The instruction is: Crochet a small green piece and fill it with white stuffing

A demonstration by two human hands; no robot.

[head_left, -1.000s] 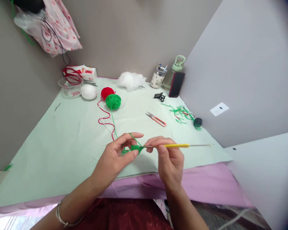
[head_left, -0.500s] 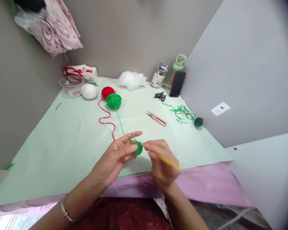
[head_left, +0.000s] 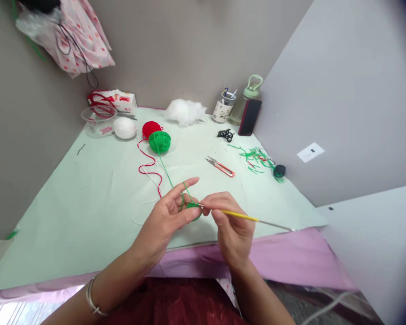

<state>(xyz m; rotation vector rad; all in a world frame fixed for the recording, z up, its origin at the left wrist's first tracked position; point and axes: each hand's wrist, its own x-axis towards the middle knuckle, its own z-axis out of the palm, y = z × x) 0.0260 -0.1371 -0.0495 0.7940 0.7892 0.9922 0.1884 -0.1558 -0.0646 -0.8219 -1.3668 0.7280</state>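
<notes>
Indoors, mint cloth (head_left: 88, 203) — grey walls (head_left: 176, 49), green yarn (head_left: 159, 141)

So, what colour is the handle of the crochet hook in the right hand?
Yellow. The crochet hook shows best in the head view.

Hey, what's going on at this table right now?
A person is crocheting. Their left hand pinches a small green crocheted piece, with the green yarn looped over the raised index finger. Their right hand holds a yellow crochet hook, its tip at the piece. The yarn runs back to a green ball beside a red ball. Scissors lie on the cloth, untouched.
</notes>
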